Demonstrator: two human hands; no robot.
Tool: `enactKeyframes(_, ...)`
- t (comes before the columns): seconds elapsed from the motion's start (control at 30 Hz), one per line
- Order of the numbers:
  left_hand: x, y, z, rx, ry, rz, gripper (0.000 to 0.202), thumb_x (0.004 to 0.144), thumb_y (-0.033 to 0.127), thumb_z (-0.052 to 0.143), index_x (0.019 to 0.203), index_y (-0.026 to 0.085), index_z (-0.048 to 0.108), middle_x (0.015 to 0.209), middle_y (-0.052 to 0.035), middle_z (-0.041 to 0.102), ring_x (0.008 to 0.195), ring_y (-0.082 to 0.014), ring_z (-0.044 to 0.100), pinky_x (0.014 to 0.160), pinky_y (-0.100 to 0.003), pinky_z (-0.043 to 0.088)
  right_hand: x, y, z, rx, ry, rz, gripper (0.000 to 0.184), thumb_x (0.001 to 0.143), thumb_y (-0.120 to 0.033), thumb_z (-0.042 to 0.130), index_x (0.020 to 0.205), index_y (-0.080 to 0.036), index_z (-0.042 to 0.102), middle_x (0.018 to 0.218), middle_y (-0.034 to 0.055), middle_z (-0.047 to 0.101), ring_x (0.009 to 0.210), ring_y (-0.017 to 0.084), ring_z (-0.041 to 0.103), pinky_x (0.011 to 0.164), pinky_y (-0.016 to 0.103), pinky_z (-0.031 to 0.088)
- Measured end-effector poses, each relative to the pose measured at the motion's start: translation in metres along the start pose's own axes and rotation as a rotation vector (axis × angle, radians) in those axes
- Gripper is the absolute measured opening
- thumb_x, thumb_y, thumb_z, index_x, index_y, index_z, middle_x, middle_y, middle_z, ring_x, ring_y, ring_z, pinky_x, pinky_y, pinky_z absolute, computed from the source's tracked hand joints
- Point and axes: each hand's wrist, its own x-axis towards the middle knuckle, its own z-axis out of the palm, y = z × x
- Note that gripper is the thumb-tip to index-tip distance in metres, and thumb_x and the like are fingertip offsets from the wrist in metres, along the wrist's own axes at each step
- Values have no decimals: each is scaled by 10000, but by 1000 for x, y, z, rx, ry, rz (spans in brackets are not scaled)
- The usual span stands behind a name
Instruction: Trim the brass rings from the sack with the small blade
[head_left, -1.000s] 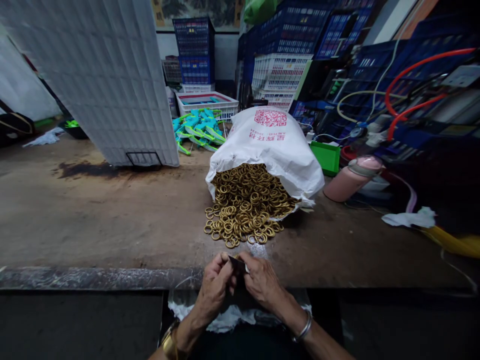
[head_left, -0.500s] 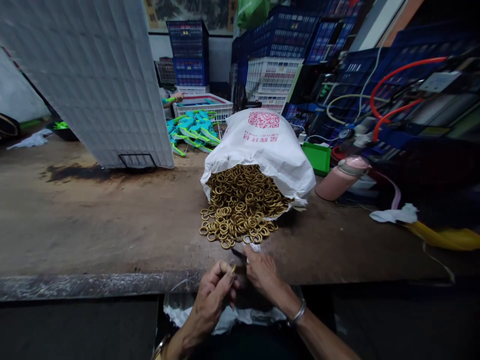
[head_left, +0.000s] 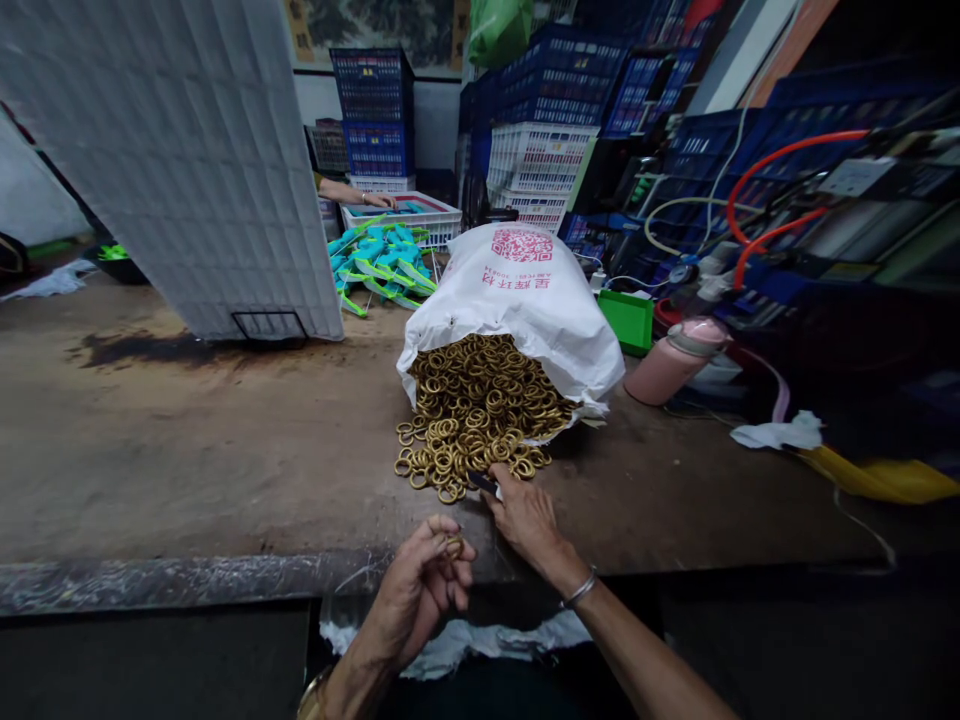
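A white sack (head_left: 525, 300) lies on its side on the brown workbench (head_left: 187, 450), and several brass rings (head_left: 472, 420) spill out of its mouth. My right hand (head_left: 525, 518) reaches to the near edge of the ring pile, fingers closed on a small dark tool (head_left: 484, 484). My left hand (head_left: 424, 585) stays near the bench's front edge, its fingers curled round a brass ring (head_left: 453, 545). A white bag (head_left: 465, 640) hangs below the bench edge under my hands.
A tall white panel (head_left: 195, 160) stands at the back left. A pile of teal and green plastic parts (head_left: 382, 262) lies behind the sack, with another person's arm (head_left: 356, 192) near a white crate (head_left: 409, 212). A pink flask (head_left: 675, 360), a green box (head_left: 628, 320) and hoses crowd the right.
My hands were together at the bench edge. The right hand has moved forward to the ring pile with the dark tool; the left hand has stayed back, holding a ring.
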Motion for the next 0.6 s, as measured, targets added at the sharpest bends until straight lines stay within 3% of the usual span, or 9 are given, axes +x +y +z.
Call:
enactKeyframes(0.07,1,0,-3,-66,-9,-45,147,783,224,518,896,138,558,725,-49,589,562,-110,526,441,-202,416,0,-1,-1,-21,-8,11,150,820,-272,473,962,-225,475,804,29,657,705,170,607,526,253,220)
enactKeyframes(0.27,7,-3,-6,-160,49,-123,249,755,284,567,586,111,510,701,-39,557,586,-100,525,457,-187,396,-5,0,3,-9,6,-18,143,825,-217,434,964,-199,462,837,48,650,728,170,602,549,257,247)
enactKeyframes(0.43,10,-5,-1,24,141,-95,195,706,296,633,715,143,512,641,4,534,523,-89,511,386,-158,358,-11,3,8,91,-71,-25,193,810,-310,462,971,-204,445,791,29,644,702,173,594,556,247,259)
enactKeyframes(0.6,16,-9,0,233,183,16,312,680,362,642,870,169,488,597,37,510,472,-77,474,328,-134,321,-15,2,9,208,-124,-70,155,777,-281,485,908,-204,456,736,6,597,660,156,548,547,235,252)
